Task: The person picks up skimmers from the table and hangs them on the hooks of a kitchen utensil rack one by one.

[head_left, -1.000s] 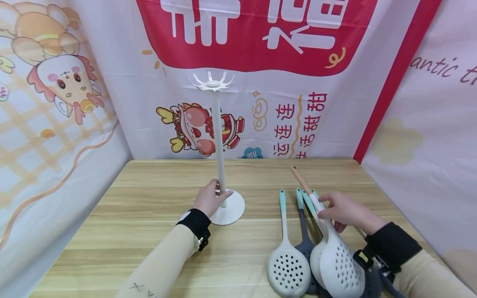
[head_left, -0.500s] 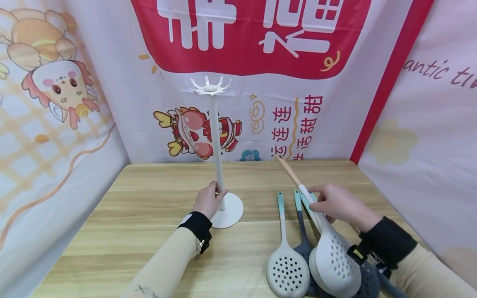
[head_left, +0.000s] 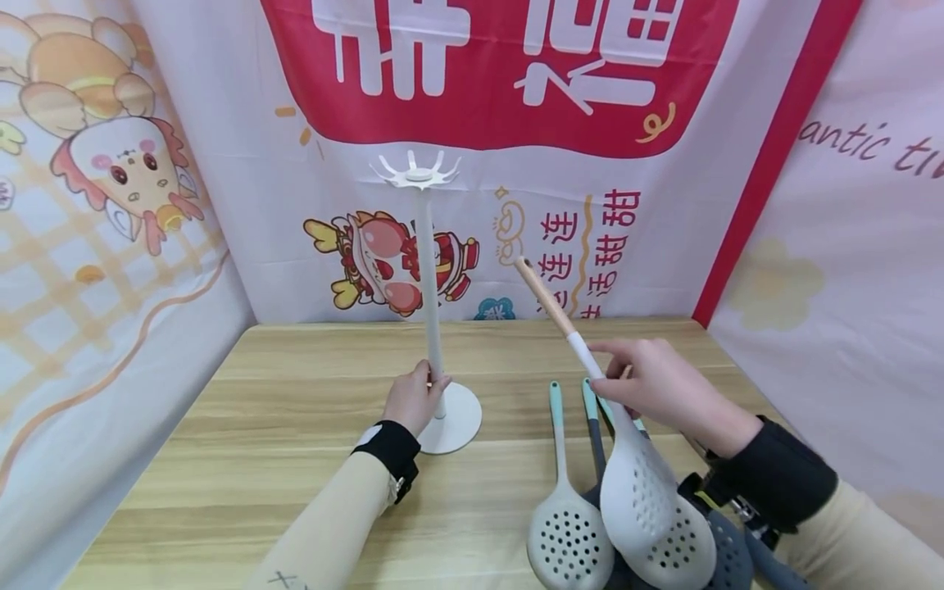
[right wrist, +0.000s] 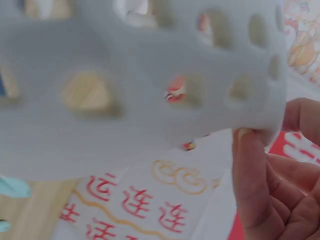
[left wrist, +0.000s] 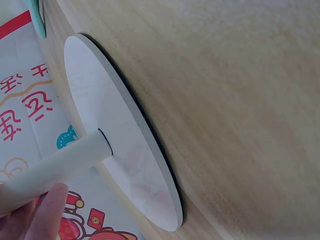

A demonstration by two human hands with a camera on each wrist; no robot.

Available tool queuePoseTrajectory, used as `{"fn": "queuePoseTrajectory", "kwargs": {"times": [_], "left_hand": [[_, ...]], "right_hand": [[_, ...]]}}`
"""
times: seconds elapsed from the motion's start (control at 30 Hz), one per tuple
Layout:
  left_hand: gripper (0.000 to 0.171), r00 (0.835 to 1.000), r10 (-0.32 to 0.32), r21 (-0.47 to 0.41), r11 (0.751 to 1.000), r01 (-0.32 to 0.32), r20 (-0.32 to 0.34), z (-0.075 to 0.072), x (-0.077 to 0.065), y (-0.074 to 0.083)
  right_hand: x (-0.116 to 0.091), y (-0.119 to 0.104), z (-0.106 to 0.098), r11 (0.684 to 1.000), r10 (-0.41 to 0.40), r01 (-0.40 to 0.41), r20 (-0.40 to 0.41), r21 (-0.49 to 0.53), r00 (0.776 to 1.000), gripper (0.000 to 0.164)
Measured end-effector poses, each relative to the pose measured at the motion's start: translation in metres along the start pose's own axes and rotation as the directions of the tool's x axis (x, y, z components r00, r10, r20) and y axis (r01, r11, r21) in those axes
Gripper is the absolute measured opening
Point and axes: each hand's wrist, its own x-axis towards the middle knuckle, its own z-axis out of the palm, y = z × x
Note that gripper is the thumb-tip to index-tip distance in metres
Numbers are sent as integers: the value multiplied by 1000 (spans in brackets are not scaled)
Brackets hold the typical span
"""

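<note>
My left hand (head_left: 413, 400) grips the lower pole of a white utensil stand (head_left: 428, 279) that has a ring of upturned hooks on top. In the left wrist view, fingers (left wrist: 47, 215) lie against the pole, above the round base (left wrist: 125, 150). My right hand (head_left: 656, 389) pinches a white perforated skimmer (head_left: 637, 500) by its neck, its wood-tipped handle pointing up and left. Up close in the right wrist view, the skimmer's holed head (right wrist: 135, 60) fills much of the picture. It hangs over other utensils and hides part of them.
A light skimmer with a mint handle (head_left: 569, 537) lies on the wooden table (head_left: 295, 492). Beside it are another pale skimmer (head_left: 693, 549) and dark grey utensils (head_left: 730, 553), partly overlapped. Printed cloth walls (head_left: 664, 246) border the table's back and sides.
My right hand has lifted the white skimmer up and a little left, off the pile, uncovering the pale skimmer beneath. My left hand keeps its hold on the stand.
</note>
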Motion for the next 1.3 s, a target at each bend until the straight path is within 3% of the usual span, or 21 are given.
{"fn": "queuePoseTrajectory", "kwargs": {"times": [0.1, 0.2, 0.4, 0.5, 0.6, 0.93, 1.3], "left_hand": [[28, 1000, 5, 11, 1000, -5, -9, -1, 0, 1], [28, 1000, 1, 20, 1000, 0, -9, 0, 0, 1], [25, 999, 19, 52, 998, -18, -26, 1, -1, 1], [24, 999, 26, 63, 998, -24, -35, -1, -3, 3], [24, 999, 14, 59, 998, -12, -32, -2, -4, 4], [23, 998, 31, 70, 997, -27, -54, 0, -6, 2], [24, 998, 40, 66, 997, -36, -54, 1, -6, 0]], "right_hand": [[-2, -13, -2, 998, -56, 56, -80, -12, 995, 58], [-4, -23, 1, 990, -139, 138, -180, -20, 974, 55], [-3, -38, 10, 948, -314, 314, -346, -56, 884, 50], [-2, -45, 13, 922, -377, 381, -386, -68, 842, 51], [-1, -51, 16, 904, -414, 420, -402, -78, 817, 52], [7, -62, 26, 892, -435, 447, -406, -72, 804, 52], [12, -69, 30, 912, -391, 407, -406, -50, 826, 50]]}}
